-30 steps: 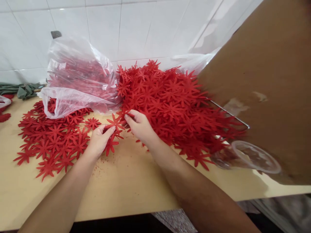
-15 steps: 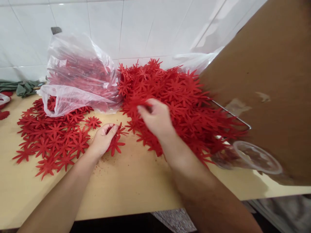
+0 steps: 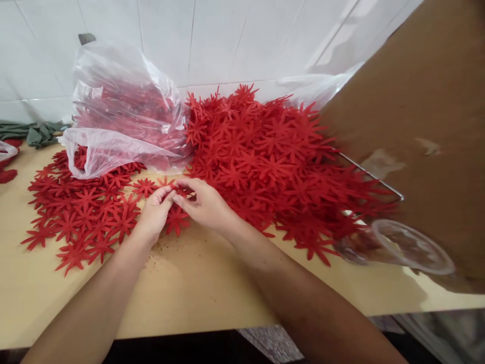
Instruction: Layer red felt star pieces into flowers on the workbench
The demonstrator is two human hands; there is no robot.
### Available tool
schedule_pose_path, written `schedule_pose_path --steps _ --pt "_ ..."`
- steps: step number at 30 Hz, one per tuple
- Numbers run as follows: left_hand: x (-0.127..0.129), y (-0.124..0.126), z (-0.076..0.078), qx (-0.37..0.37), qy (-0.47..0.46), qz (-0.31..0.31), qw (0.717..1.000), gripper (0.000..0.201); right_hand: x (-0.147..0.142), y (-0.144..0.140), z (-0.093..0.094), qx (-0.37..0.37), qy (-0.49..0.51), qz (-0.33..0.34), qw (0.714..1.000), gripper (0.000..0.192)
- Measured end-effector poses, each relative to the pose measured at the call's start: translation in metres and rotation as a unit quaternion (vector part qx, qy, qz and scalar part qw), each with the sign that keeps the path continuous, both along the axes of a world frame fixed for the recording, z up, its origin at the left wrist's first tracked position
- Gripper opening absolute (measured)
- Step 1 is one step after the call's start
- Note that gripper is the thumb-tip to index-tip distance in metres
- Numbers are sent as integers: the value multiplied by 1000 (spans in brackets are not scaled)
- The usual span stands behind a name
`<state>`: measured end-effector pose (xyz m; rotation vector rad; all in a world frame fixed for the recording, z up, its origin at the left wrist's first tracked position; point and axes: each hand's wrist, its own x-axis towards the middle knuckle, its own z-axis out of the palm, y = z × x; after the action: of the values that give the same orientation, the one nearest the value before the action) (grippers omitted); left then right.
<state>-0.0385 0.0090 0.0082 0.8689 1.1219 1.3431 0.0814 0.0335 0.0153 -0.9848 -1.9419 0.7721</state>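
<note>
My left hand [image 3: 154, 213] is closed in a pinch on red fabric-like flower cutouts [image 3: 177, 221] with long narrow petals, which hang just above the table or rest on it. Fingertips meeting those of the left, my right hand [image 3: 204, 205] is also closed around a red flower, its middle hidden by the fingers. To the left lies a spread pile of similar flowers [image 3: 85, 217]. A much larger heap of red flowers [image 3: 261, 151] rises beyond and right of my right hand. One loose flower [image 3: 144, 187] lies just beyond my left hand.
A clear plastic bag [image 3: 125, 121] full of red pieces stands against the tiled wall [image 3: 220, 40]. On the right are a cardboard box [image 3: 428, 101], a metal rod [image 3: 371, 174] and a clear plastic tub [image 3: 413, 245]. Green fabric [image 3: 41, 134] lies far left. Crumbs dot the table [image 3: 182, 293].
My right hand has come from the large heap leftward and down to my left hand, bringing a red flower. The left hand has stayed nearly in place, still pinching.
</note>
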Motion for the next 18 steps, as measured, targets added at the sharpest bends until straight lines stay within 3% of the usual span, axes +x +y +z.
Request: schedule_pose_path --steps 4,7,9,11,13,15,16,18 --pt "0 -1 2 -3 -21 -35 999 25 5 9 -2 -150 122 72 978 23" --pt "1 -3 7 -6 0 -40 999 24 10 16 1 -163 123 60 977 11" --pt "3 -5 9 -10 26 -41 999 22 20 22 4 -103 109 -6 989 7" --pt "3 -6 10 -15 44 -31 998 18 37 29 9 13 84 -116 990 9" --pt "1 -5 9 -22 47 -5 999 15 59 35 16 142 37 -245 959 13" --pt "-4 -2 7 -23 43 31 998 16 75 37 24 221 -14 -333 917 19" --pt "-7 0 5 -19 39 52 998 17 77 35 27 237 -29 -348 907 22" --pt "-14 6 2 -5 29 97 995 19 68 25 29 225 -22 -309 924 23"
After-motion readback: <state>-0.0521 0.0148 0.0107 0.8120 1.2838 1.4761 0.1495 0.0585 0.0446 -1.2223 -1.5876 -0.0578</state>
